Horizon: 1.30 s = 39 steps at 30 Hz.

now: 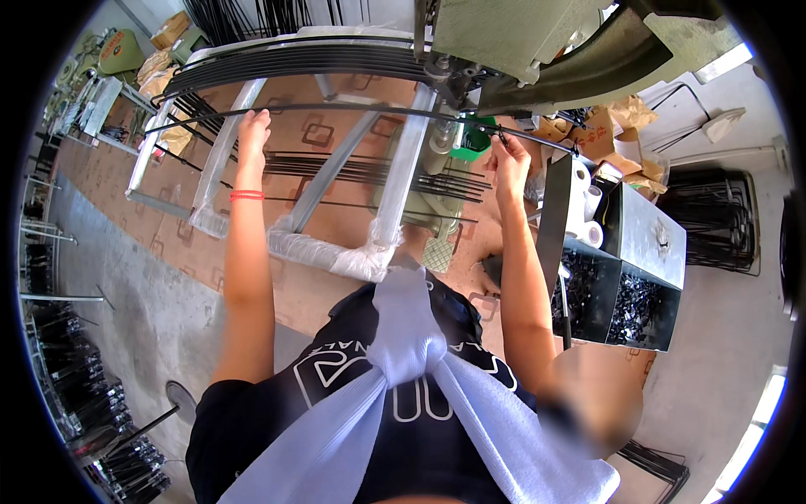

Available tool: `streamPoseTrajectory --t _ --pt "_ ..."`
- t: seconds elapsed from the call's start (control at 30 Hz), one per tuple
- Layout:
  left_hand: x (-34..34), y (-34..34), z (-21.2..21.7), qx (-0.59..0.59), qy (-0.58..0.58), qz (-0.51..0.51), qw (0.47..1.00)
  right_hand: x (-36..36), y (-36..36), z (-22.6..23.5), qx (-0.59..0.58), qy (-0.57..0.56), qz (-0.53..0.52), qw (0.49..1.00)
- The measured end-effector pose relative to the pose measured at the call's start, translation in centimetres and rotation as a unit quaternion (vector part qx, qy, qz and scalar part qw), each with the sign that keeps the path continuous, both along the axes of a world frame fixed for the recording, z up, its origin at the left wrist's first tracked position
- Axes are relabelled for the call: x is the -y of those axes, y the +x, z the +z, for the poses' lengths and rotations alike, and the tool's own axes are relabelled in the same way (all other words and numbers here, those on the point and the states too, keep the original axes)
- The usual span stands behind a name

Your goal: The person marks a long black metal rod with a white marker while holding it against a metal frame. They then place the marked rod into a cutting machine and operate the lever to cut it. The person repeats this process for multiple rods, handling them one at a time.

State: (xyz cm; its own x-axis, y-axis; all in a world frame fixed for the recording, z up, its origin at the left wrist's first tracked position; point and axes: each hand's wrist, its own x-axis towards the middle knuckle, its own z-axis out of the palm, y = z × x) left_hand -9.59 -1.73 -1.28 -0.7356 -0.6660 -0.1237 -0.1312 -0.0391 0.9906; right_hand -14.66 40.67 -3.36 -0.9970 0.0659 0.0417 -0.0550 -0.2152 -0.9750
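Note:
A long thin black rod (353,107) runs crosswise in front of me, passing under the head of a green press machine (495,42). My left hand (254,130) is closed around the rod toward its left end. On the other side of the press head, my right hand (510,160) has its fingers pinched together at the rod's right part. Whether a small piece also sits between those fingers cannot be made out. Beyond the rod, several similar black rods (294,63) lie side by side on a wrapped metal frame (399,176).
At my right stands a metal bin (646,227) with compartments of small black parts, beside white rolls (592,233). Cardboard boxes (617,139) and a green container (472,139) are behind. More black rods (369,172) lie lower in the frame, near a foot pedal (437,254).

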Motion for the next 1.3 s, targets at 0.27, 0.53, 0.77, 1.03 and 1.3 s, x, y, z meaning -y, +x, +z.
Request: streamPoseTrajectory --t 0.27,0.53,0.77,1.03,1.3 --pt "-0.6 -2.3 -2.7 -0.008 -0.058 0.038 0.998 -0.1 -0.4 -0.4 0.012 0.003 0.014 1.0" --pt "-4.8 -3.2 -2.7 -0.083 -0.054 0.072 0.992 -0.8 -0.3 -0.2 0.021 0.036 0.033 0.999" --pt "-5.2 -2.8 -2.6 -0.093 -0.068 0.072 0.991 -1.3 -0.8 0.0 0.038 0.078 0.042 0.995" --pt "-6.1 -2.6 -1.0 -0.073 -0.015 0.073 0.995 -1.0 -0.4 0.0 -0.032 0.12 -0.004 0.992" --pt "-5.4 -2.7 -1.9 -0.085 -0.058 0.061 0.993 -0.2 1.0 -0.3 -0.116 0.288 -0.093 0.946"
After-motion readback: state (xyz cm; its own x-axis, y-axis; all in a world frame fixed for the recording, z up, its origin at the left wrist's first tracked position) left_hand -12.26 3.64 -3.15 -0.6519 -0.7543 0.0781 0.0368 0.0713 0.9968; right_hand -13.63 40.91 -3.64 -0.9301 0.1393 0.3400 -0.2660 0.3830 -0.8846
